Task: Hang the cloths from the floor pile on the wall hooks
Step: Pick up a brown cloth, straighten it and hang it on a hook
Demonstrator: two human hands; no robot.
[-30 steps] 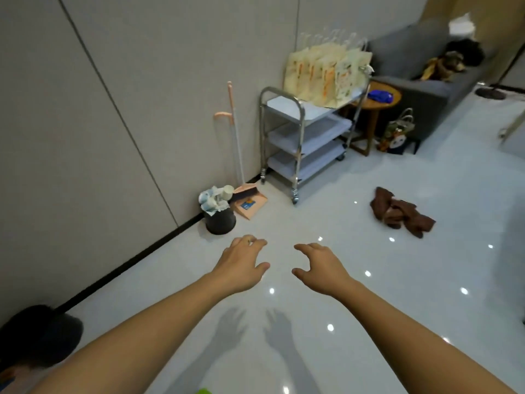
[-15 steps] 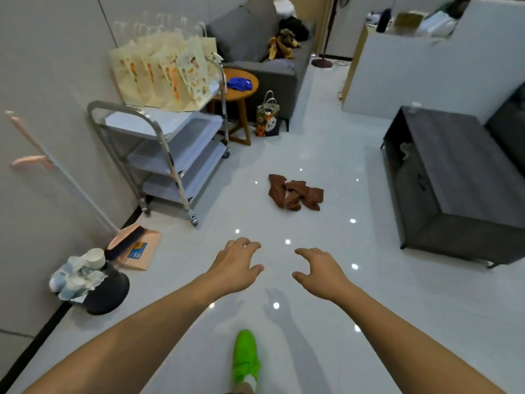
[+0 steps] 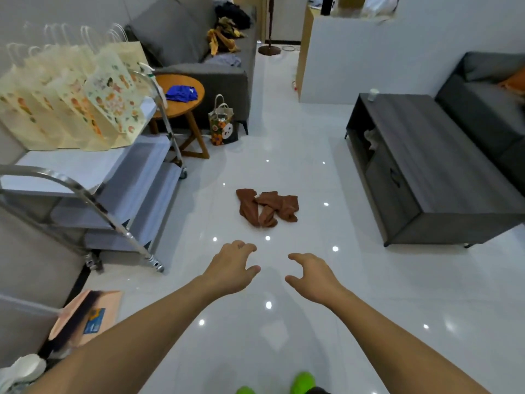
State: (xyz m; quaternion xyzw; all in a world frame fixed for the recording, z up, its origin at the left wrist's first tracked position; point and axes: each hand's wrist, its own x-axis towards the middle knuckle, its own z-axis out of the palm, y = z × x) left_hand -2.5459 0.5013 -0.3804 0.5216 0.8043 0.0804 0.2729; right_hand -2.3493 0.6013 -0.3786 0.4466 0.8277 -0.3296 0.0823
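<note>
A glossy white tiled floor (image 3: 284, 143) fills most of the view, dotted with reflections of ceiling lights. To the right stands a long dark grey cabinet (image 3: 443, 155) with a small white cup (image 3: 373, 94) at its far corner, and a dark sofa (image 3: 491, 98) sits behind it. At the upper left a grey sofa (image 3: 193, 52) carries a heap of dark and yellow fabric (image 3: 224, 32). Along the left wall is a steel trolley (image 3: 93, 189) with 3 shelves; its top shelf holds a row of cream paper bags (image 3: 71, 100) printed with small figures. Between the trolley and the grey sofa stands a round wooden side table (image 3: 181, 103) with a blue cloth (image 3: 181, 93) on it, and a patterned tote bag (image 3: 223, 126) sits on the floor just beside it.

The brown cloths (image 3: 267, 207) lie in a crumpled pile on the floor in the middle of the room, apart from all the furniture and ahead of both hands.

Both bare forearms reach forward, palms down. The left hand (image 3: 231, 270) and the right hand (image 3: 314, 277) hover near each other above the floor, fingers loosely curled and spread, holding nothing and short of the pile. At the bottom edge, 2 bright green shoes (image 3: 304, 382) show. A peach dustpan (image 3: 88, 317) lies at lower left.
</note>
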